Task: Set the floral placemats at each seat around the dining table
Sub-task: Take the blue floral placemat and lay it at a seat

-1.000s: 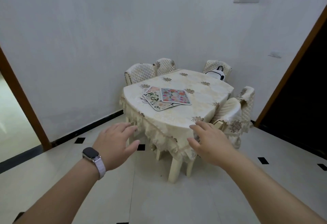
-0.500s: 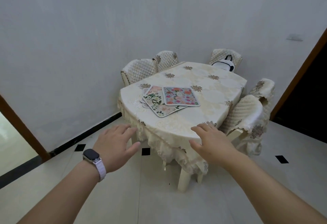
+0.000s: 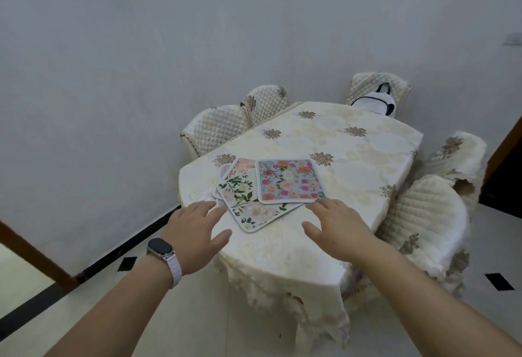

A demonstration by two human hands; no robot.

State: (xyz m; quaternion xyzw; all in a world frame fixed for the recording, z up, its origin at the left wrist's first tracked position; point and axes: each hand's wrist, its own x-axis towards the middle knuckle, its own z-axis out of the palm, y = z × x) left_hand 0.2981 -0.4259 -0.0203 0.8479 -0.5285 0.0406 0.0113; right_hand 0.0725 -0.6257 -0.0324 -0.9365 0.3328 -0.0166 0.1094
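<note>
Placemats, floral fabric rectangles (image 3: pixel 291 180) fanned in one overlapping stack, lay near the cream-clothed bench's (image 3: pixel 353 156) front edge. Your left hand (image 3: pixel 195 232) and right hand (image 3: pixel 336 229) hovered beside the stack, fingers apart, empty. A careless grab risked dragging several placemats or the tablecloth.

The floral placemats (image 3: pixel 265 190) lie flat in a loose, fanned stack on the near left part of the table (image 3: pixel 367 159). The top one (image 3: pixel 291 180) is pale blue with pink and orange roses. Beneath it a white mat with green leaves (image 3: pixel 243 201) juts toward the near edge, with pinkish ones peeking out at the far left.
</note>
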